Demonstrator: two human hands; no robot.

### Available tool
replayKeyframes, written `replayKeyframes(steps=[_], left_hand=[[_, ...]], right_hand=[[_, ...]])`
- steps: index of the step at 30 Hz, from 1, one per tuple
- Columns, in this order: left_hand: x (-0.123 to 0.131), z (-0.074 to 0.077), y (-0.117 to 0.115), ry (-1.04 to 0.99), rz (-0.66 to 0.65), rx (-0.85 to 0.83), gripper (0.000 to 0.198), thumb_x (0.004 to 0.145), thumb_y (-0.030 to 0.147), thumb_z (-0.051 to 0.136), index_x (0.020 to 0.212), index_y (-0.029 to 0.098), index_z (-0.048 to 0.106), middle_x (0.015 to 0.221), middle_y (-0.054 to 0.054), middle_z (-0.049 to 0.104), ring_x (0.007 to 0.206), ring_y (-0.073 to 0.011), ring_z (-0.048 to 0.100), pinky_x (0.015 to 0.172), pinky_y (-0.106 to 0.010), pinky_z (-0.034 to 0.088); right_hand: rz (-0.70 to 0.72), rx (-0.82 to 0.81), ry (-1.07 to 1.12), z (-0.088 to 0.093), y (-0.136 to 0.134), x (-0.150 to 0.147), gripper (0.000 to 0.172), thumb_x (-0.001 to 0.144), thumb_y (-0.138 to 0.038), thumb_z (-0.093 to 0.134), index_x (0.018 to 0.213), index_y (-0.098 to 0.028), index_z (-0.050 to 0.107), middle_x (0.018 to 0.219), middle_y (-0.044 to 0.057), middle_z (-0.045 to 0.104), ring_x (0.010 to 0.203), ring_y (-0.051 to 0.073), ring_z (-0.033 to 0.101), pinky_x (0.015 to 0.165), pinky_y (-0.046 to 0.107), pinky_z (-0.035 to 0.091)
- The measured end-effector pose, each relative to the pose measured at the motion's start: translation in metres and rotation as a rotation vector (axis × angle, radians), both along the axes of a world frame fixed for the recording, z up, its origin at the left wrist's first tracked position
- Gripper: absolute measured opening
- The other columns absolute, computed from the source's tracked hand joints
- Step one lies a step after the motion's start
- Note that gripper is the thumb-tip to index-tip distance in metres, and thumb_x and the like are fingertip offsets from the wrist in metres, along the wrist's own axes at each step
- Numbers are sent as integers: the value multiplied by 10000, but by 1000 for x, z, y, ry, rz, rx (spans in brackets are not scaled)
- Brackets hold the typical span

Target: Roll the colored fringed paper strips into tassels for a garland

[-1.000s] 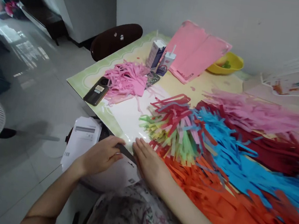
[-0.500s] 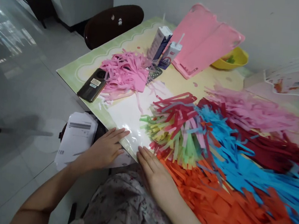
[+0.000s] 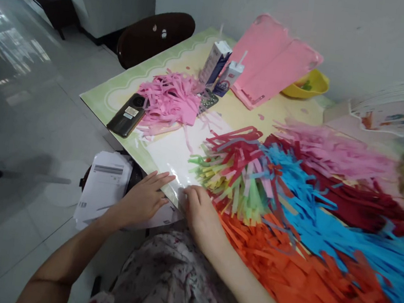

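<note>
My left hand (image 3: 142,200) lies open, fingers stretched flat over the near edge of the table, touching the corner of a glossy white sheet (image 3: 175,155). My right hand (image 3: 199,215) is just beside it with its fingers curled down onto that sheet's near edge, next to a bundle of mixed red, green, yellow and pink paper strips (image 3: 238,175). My right forearm rests on orange fringed paper (image 3: 301,272). Blue fringe (image 3: 326,221), dark red fringe (image 3: 364,206) and pink fringe (image 3: 334,150) lie beyond it.
A pile of pink strips (image 3: 169,101), a dark phone (image 3: 127,120), a calculator (image 3: 206,100), two drink cartons (image 3: 214,64), a pink folder (image 3: 272,62) and a yellow bowl (image 3: 311,84) sit further back. A brown chair (image 3: 155,35) stands at the far end; printed papers (image 3: 103,188) lie on a stool at my left.
A second ago my left hand was closed round a dark object below the table edge; it now lies flat and empty. My right fingers went from flat to curled on the sheet's edge.
</note>
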State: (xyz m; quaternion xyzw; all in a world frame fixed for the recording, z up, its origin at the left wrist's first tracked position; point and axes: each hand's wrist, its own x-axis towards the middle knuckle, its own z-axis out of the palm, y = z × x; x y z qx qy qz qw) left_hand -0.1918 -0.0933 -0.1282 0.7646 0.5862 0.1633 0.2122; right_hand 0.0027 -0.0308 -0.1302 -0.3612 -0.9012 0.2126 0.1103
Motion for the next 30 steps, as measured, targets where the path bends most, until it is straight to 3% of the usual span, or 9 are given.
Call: replayKeyframes(steps=[4, 15, 22, 26, 28, 30], left_hand=[[-1, -2, 0, -27, 4, 18, 295, 969, 243, 438, 946, 157, 719, 1497, -104, 459, 1419, -256, 372, 1200, -511, 274], [0, 1, -1, -7, 18, 38, 361, 985, 272, 408, 856, 145, 721, 1489, -110, 468, 1393, -256, 400, 1188, -507, 295], [-1, 2, 1, 22, 8, 9, 358, 983, 271, 409, 883, 141, 727, 1502, -111, 454, 1401, -256, 393, 1193, -504, 285], [0, 2, 4, 32, 19, -28, 349, 975, 279, 425, 871, 137, 726, 1505, -116, 451, 1407, -270, 384, 1195, -513, 273], [0, 7, -1, 14, 8, -36, 367, 977, 297, 423, 834, 138, 721, 1501, -118, 455, 1427, -282, 349, 1192, -509, 275], [-2, 19, -13, -34, 6, -31, 377, 981, 320, 417, 821, 149, 713, 1470, -112, 495, 1413, -278, 370, 1174, -474, 311]], right_hand=[[7, 16, -1, 1, 1, -1, 307, 906, -16, 390, 1125, -170, 540, 1124, 135, 582, 995, 232, 580, 818, 352, 523], [58, 88, -109, -5, 4, -4, 290, 877, 22, 430, 1050, -162, 572, 1013, 110, 593, 939, 238, 564, 829, 342, 494], [104, 119, -25, 4, 1, 7, 286, 860, 8, 437, 1024, -164, 596, 953, 101, 639, 919, 260, 539, 850, 386, 477], [-106, -77, 333, 14, 1, 23, 170, 863, -94, 478, 979, -170, 576, 897, 95, 631, 880, 235, 565, 788, 365, 488], [-257, -317, 578, 20, 2, 32, 116, 853, -196, 550, 969, -189, 546, 862, 60, 628, 794, 193, 585, 715, 323, 493], [-346, -587, 778, 28, 3, 42, 195, 818, -276, 632, 967, -208, 526, 824, 18, 631, 716, 155, 587, 656, 284, 487]])
